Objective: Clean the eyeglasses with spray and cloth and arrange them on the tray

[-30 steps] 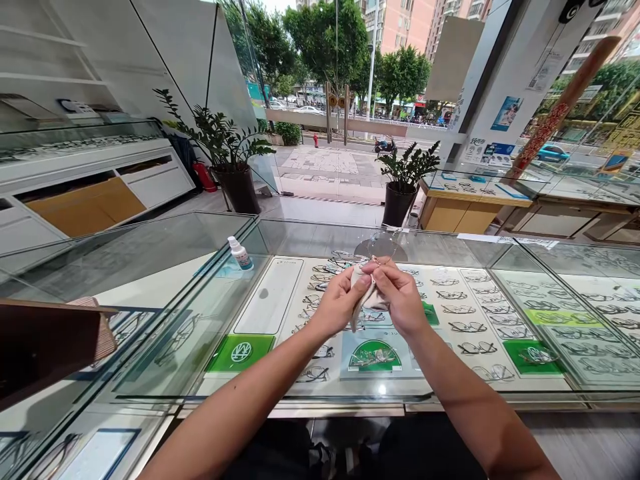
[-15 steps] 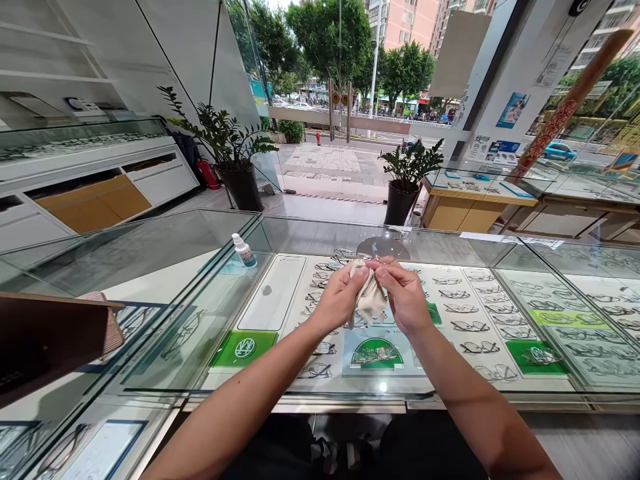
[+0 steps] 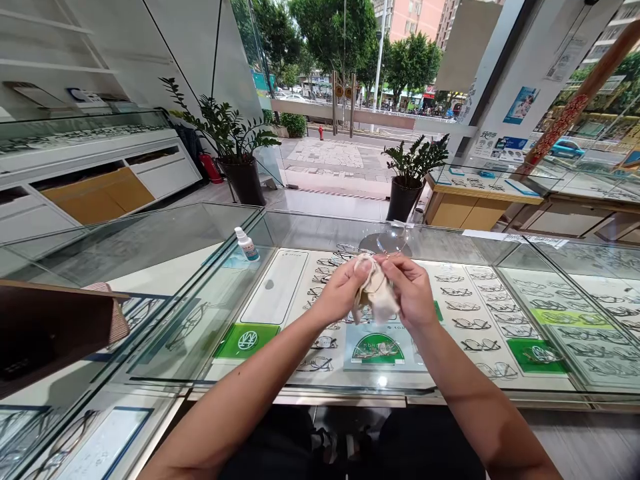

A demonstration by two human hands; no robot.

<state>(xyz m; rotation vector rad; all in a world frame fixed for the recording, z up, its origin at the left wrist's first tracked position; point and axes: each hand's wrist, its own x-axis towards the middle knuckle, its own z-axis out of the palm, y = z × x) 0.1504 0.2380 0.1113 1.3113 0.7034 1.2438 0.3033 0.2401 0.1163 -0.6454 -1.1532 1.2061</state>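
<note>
- Left hand (image 3: 341,291) has its thumb and fingers pinched on a pale cloth (image 3: 379,300), all crumpled up with the loose end hanging down between the two hands.
- Right hand (image 3: 414,291) is right up against the cloth's other side, fingers bent in and pinching the thin-rimmed glasses (image 3: 391,245) by the look of it. The tips are partly covered, so I can't tell exactly which bit of the frame they've got.
- Those glasses poke out past the fingertips on the far side, super faint against the grey round thing behind them, and the cloth is bunched right at them.
- All of this is held up over a glass-topped table (image 3: 295,400), both forearms reaching in from the near edge.
- Under the glass there are rows of eyeglass frames (image 3: 471,324), plus a green card (image 3: 247,341) off to the left.
- A white spray bottle (image 3: 247,245) stands on the table, left of the hands and well apart from them.
- Two potted plants (image 3: 243,180) sit on the floor past the table.
</note>
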